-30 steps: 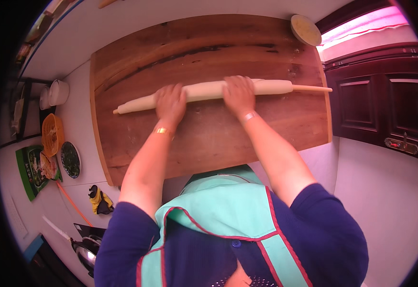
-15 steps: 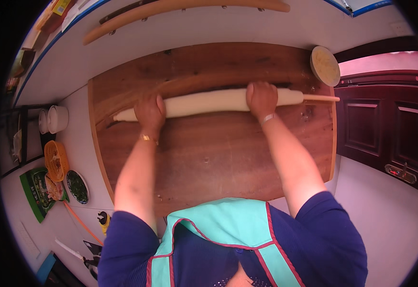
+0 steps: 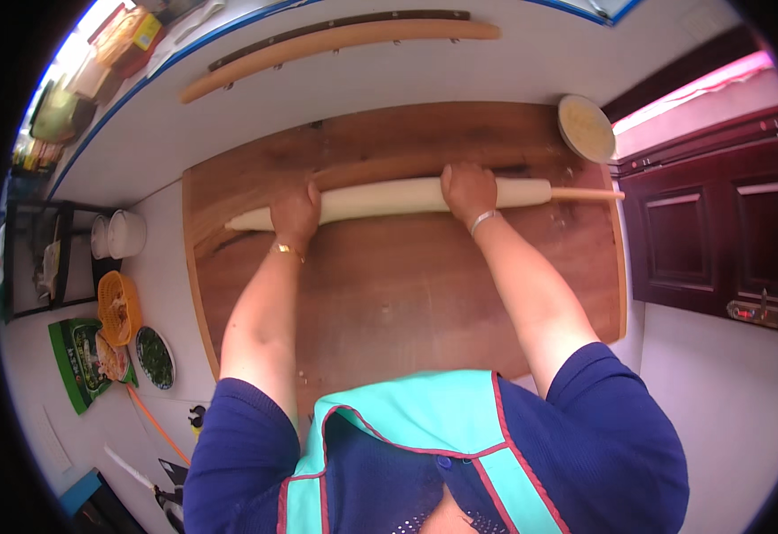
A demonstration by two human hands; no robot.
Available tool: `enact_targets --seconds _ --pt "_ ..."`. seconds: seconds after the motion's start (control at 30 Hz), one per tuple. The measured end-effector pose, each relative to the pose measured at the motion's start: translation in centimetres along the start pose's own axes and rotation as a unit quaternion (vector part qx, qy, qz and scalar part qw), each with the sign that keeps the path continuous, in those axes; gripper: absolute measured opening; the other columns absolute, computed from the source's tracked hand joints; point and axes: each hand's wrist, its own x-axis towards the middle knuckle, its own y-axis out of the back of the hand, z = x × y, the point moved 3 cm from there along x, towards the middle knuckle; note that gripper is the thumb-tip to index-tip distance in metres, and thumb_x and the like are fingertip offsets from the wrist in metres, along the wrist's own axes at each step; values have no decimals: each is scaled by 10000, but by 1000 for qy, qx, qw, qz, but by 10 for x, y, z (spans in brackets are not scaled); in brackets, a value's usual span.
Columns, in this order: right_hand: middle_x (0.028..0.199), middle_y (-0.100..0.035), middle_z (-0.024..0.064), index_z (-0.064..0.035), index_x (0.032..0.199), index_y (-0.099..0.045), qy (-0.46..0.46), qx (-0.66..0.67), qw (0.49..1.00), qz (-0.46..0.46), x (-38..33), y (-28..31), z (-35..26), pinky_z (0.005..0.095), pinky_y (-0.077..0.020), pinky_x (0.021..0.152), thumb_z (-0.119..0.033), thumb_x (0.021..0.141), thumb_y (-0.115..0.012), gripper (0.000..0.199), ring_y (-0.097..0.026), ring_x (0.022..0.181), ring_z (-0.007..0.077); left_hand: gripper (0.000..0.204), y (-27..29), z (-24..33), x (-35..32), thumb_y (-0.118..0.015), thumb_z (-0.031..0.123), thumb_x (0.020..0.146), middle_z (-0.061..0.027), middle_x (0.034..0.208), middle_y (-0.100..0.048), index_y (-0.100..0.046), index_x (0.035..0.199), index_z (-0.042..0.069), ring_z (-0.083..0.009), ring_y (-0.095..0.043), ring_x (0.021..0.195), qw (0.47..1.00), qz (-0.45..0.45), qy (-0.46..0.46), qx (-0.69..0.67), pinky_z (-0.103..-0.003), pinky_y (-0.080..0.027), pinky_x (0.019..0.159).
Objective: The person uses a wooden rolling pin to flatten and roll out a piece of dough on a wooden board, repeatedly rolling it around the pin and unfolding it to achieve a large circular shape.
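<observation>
A long, pale sheet of dough [image 3: 380, 198] is wrapped around a thin wooden rolling pin [image 3: 587, 193], whose bare end sticks out to the right. The roll lies crosswise on a brown wooden board [image 3: 389, 294] and narrows to a point at its left end. My left hand [image 3: 295, 216], a gold-coloured band at its wrist, is closed over the left part of the roll. Farther right, my right hand [image 3: 469, 191] wraps over the dough from above, with a silver bracelet at the wrist. Both palms press down on it; the fingertips are hidden.
A pale bowl [image 3: 587, 129] holding a light powder stands at the board's far right corner. Left of the board are a yellow basket [image 3: 118, 307], a dish of chopped greens [image 3: 155, 357] and white bowls [image 3: 127, 234]. A dark red cabinet [image 3: 718, 231] is at the right.
My hands have come slightly closer together along the dough roll, both still gripping it. The whole view has shifted a little, showing more of the shelf at the upper left.
</observation>
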Motion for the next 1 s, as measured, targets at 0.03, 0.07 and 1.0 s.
enact_targets --seconds 0.03,0.07,1.0 --pt "832 -656 79 -110 772 -647 5 6 999 38 -37 6 0 432 -437 737 -250 922 -426 301 -604 842 272 286 13 7 -29 -481 247 917 -118 806 -639 -635 743 81 -334 -598 781 998 55 -21 -21 -470 -451 680" --pt "821 -647 81 -118 764 -639 -2 14 1000 -16 -79 7 -1 431 -434 734 -251 907 -442 277 -599 837 271 276 21 12 -59 -485 248 914 -115 808 -638 -635 753 81 -334 -596 782 1000 1 6 -22 -468 -451 684" --pt "1035 -641 37 -144 989 -653 54 74 970 227 -163 88 -41 437 -365 998 -226 852 -563 183 -547 1056 222 249 54 78 -121 -492 289 917 -87 994 -646 -652 999 116 -319 -554 1001 992 116 -37 -45 -469 -393 920"
